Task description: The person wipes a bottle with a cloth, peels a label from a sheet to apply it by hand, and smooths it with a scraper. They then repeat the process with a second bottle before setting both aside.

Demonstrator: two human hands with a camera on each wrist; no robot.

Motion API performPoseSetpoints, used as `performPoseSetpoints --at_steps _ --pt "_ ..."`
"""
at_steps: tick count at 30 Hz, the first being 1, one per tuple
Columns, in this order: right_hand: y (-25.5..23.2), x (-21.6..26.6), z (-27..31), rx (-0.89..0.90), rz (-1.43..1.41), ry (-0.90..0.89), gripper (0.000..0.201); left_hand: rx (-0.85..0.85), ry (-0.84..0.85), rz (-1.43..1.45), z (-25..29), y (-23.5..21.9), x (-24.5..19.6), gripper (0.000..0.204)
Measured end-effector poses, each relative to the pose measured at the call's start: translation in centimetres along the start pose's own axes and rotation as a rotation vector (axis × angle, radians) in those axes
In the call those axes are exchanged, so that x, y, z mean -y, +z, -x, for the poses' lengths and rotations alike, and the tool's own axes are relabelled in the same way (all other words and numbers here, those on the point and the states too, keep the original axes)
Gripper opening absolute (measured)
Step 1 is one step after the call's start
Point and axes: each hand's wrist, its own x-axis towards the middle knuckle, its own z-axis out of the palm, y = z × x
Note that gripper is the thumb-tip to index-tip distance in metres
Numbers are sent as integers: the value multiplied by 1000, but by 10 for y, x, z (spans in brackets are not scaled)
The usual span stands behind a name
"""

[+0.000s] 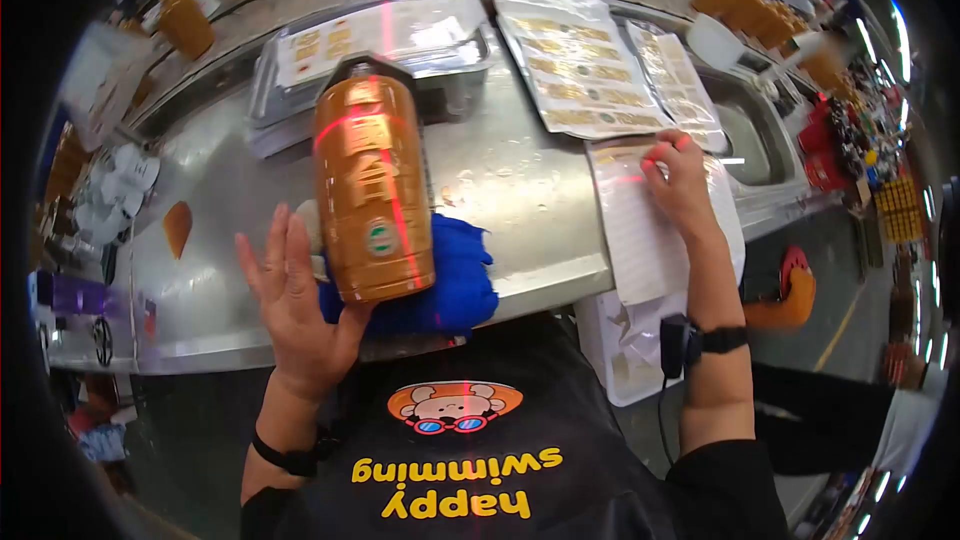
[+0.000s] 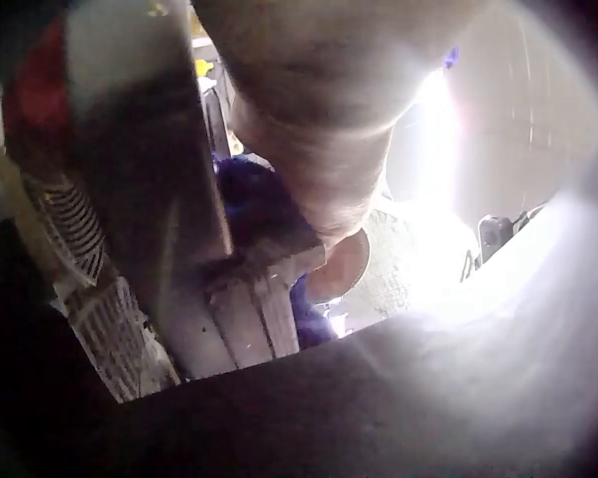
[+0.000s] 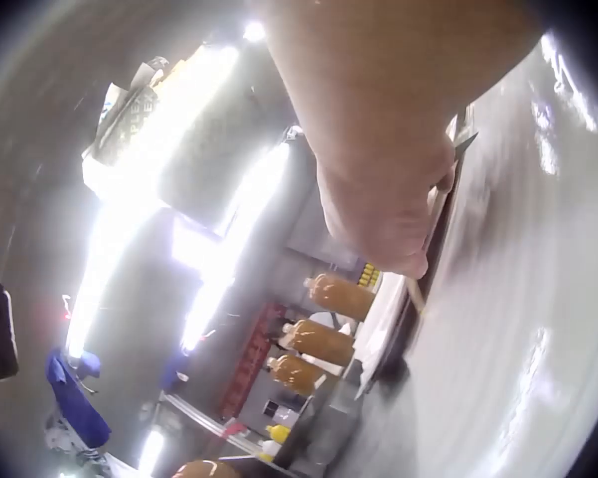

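A glossy brown barrel-shaped bottle [image 1: 370,200] with gold characters and a green round mark lies tilted on a blue cloth [image 1: 460,280] in the head view. Red laser lines cross it. My left hand [image 1: 305,300] is beside its lower end, fingers straight and spread, thumb at the bottle's base. Over on the right, my right hand [image 1: 685,185] has curled fingers that pinch at the lower corner of a sheet of gold labels [image 1: 580,70]. A white sheet [image 1: 640,230] lies beneath that hand. The right wrist view shows the right hand [image 3: 384,219] from behind, fingertips mostly hidden.
Metal trays [image 1: 450,50] with a label sheet stand behind the bottle on the steel table [image 1: 520,210]. A sink [image 1: 755,140] lies to the right, a white bin [image 1: 625,360] below the table edge. More brown bottles [image 1: 185,25] line the back. A brown wedge [image 1: 177,230] lies left.
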Motion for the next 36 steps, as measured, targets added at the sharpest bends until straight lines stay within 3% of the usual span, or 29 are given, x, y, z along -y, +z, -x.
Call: performPoseSetpoints --at_steps 2,5,11,14,16,17,21,28,32,36 --pt "-17 37 -1 36 -177 113 7 -68 82 -51 -6 -8 -5 80" --pt "-32 67 -3 162 -248 94 6 -57 144 -32 -7 -1 -7 78" --pt "-54 153 -12 300 -456 -93 6 -127 -70 166 16 15 2 78" --pt "-60 185 -18 323 -475 -227 9 -93 -60 159 21 16 6 76" --pt "-64 204 -19 352 -563 -215 11 -112 -90 155 21 12 4 73" --pt "-64 207 -19 356 -566 -241 11 -120 -102 155 20 9 2 72" --pt "-64 217 -18 387 -606 -279 12 -90 141 132 -4 -5 -16 62" --pt "-64 219 -13 396 -588 -287 13 -88 104 33 1 -2 -11 56" --pt "-63 218 -13 400 -600 -281 13 -48 374 56 -19 -7 3 47" --pt "-58 217 -14 393 -625 -263 13 29 410 -1 -36 -10 22 42"
